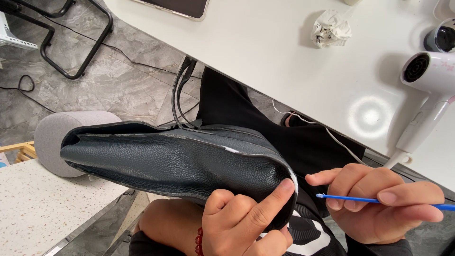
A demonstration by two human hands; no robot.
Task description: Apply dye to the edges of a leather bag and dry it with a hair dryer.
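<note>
**Bag edge turned up toward a fine blue applicator**

Nearest the camera, the left hand (241,223) is closed around the lower corner of a dark pebbled leather bag (175,163), index finger stretched along its rim. That grip seems meant to steady the corner and turn its pale raw edge (292,179) toward the other hand. A red bead bracelet (199,241) sits at that wrist.

Just to the right, apart from the bag, the right hand (384,201) pinches a thin blue applicator stick (379,200) between thumb and fingers like a pen, its small white tip aimed at the edge, close but not touching.

The bag rests over the person's lap, its body running away to the left of the left hand, straps (180,95) looping upward.

Beyond the right hand, on the white table (265,42), lie a white hair dryer (426,95) and, farther off, a crumpled stained tissue (330,28). Far left of the bag stands a grey round stool (57,130).
</note>
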